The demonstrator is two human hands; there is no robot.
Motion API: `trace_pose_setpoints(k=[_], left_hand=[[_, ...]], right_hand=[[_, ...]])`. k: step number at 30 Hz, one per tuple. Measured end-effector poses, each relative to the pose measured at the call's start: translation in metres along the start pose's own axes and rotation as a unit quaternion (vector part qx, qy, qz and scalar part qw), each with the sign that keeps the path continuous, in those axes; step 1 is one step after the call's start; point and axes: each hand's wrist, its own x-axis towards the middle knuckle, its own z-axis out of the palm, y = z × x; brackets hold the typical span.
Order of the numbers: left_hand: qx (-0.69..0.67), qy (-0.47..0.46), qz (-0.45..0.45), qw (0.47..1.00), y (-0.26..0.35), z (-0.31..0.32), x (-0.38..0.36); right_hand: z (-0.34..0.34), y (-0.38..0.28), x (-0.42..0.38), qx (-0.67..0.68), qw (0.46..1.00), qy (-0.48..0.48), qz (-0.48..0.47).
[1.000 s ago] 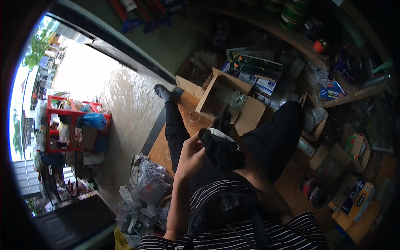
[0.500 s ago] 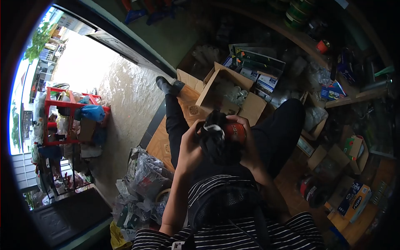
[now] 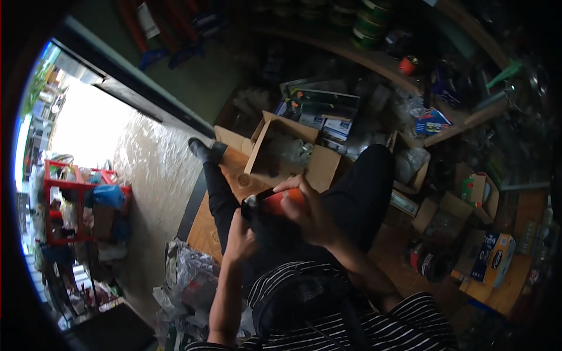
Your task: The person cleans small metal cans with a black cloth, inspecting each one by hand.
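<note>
Above my lap I hold a dark object with a red-orange part (image 3: 287,202); its exact kind is not clear, and its lower black portion blends into my dark trousers. My left hand (image 3: 239,238) closes on the black side, its fingers partly hidden behind it. Curled over the red-orange part is my right hand (image 3: 307,213), with its fingertips on the upper edge. Just beyond my hands stands an opened cardboard box (image 3: 328,167) holding clear glass or plastic pieces (image 3: 295,151).
Plastic bags (image 3: 196,272) pile up at my left. On my right lie a black-and-red drum-like item (image 3: 430,261), an orange-and-blue carton (image 3: 494,257) and small open boxes (image 3: 442,216). A red rack (image 3: 67,184) stands outside the doorway. Tins (image 3: 372,23) line the shelf.
The object has turned, with its red-orange part now facing up. My right hand has shifted over the top of it, and my left hand sits lower. The view has swung to the right.
</note>
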Motion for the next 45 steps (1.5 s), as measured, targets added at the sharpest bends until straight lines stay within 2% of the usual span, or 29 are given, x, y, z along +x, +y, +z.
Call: trace_pose_setpoints(k=[1,3,4,5,6,8,10,12,13,14,16,18,19,21,24,25,27,28,29,31,32,33,35,36,40,41,42,43,45], left_hand=[[-0.126,0.053,-0.058,0.989,-0.003,0.012,-0.006],[-0.259,-0.008,-0.128,0.957,0.002,0.014,-0.002],[-0.366,0.017,-0.218,0.905,-0.003,0.018,-0.011],[-0.433,0.009,-0.252,0.865,-0.004,0.018,-0.015],[-0.495,0.006,-0.289,0.819,-0.004,0.019,-0.018],[-0.504,0.009,-0.319,0.802,-0.003,0.014,-0.021],[-0.325,0.006,-0.260,0.909,-0.036,-0.008,-0.031],[-0.040,-0.073,-0.049,0.995,-0.027,-0.010,-0.005],[0.084,-0.105,0.035,0.990,0.013,-0.014,0.006],[0.127,-0.086,0.013,0.988,-0.003,-0.018,0.007],[0.175,-0.061,0.056,0.981,0.014,-0.010,0.024],[-0.026,-0.050,-0.046,0.997,0.012,-0.004,0.027],[0.038,-0.073,-0.007,0.997,0.000,-0.007,0.034],[-0.070,-0.017,-0.068,0.995,-0.005,0.010,0.035],[-0.013,-0.062,0.021,0.998,-0.069,0.012,0.038],[-0.006,-0.061,-0.020,0.998,-0.106,0.013,0.032],[0.013,-0.061,-0.096,0.993,-0.167,0.013,0.017],[0.017,-0.030,-0.140,0.990,-0.133,0.027,0.024],[0.052,-0.060,-0.148,0.986,-0.126,0.027,0.032],[0.122,-0.122,-0.166,0.971,-0.122,0.026,0.037],[0.057,-0.153,-0.161,0.973,-0.140,0.022,0.038],[0.030,-0.137,-0.166,0.976,-0.143,0.022,0.041],[-0.029,-0.102,-0.170,0.980,-0.147,0.024,0.054],[-0.013,-0.105,-0.169,0.980,-0.175,0.019,0.055],[-0.047,-0.059,-0.182,0.980,-0.141,0.022,0.068],[0.015,-0.052,-0.163,0.985,-0.166,0.020,0.063],[0.028,-0.041,-0.151,0.987,-0.165,0.019,0.063],[0.040,-0.033,-0.141,0.989,-0.159,0.023,0.063],[0.032,-0.071,-0.192,0.978,-0.155,0.021,0.065]], right_hand=[[0.002,0.002,0.000,-0.023,0.999,-0.004,-0.037],[-0.002,0.003,0.002,-0.059,0.991,-0.024,-0.114],[-0.005,0.002,0.004,-0.071,0.985,-0.039,-0.153],[-0.007,0.002,0.007,-0.083,0.976,-0.055,-0.193],[-0.006,0.007,0.004,-0.128,0.974,-0.067,-0.177],[-0.004,0.012,0.002,-0.136,0.970,-0.078,-0.187],[0.000,0.025,-0.002,-0.173,0.959,-0.076,-0.210],[-0.002,0.028,-0.013,-0.203,0.964,-0.079,-0.153],[0.000,0.031,-0.015,-0.223,0.963,-0.074,-0.131],[0.001,0.035,-0.017,-0.208,0.969,-0.060,-0.120],[-0.001,0.035,-0.015,-0.191,0.978,-0.051,-0.071],[-0.005,0.040,-0.007,-0.164,0.984,-0.021,-0.060],[-0.008,0.042,-0.004,-0.153,0.987,-0.007,-0.052],[-0.019,0.042,0.000,-0.135,0.990,0.048,-0.005],[-0.051,0.052,0.008,-0.162,0.977,0.119,0.071],[-0.065,0.045,0.015,-0.141,0.971,0.154,0.114],[-0.097,0.036,0.035,-0.053,0.963,0.239,0.115],[-0.126,0.058,0.044,-0.090,0.956,0.268,0.072],[-0.154,0.059,0.058,-0.107,0.949,0.287,0.080],[-0.215,0.062,0.100,-0.308,0.893,0.327,0.007],[-0.241,0.054,0.124,-0.304,0.892,0.333,0.013],[-0.270,0.056,0.149,-0.392,0.855,0.338,-0.040],[-0.318,0.059,0.196,-0.375,0.866,0.329,-0.037],[-0.351,0.070,0.217,-0.472,0.823,0.313,-0.031],[-0.369,0.057,0.248,-0.685,0.671,0.277,-0.059],[-0.375,0.060,0.255,-0.714,0.657,0.242,0.005],[-0.381,0.070,0.259,-0.710,0.663,0.236,-0.025],[-0.378,0.074,0.262,-0.679,0.692,0.245,0.008],[-0.382,0.093,0.270,-0.686,0.683,0.250,-0.013]])
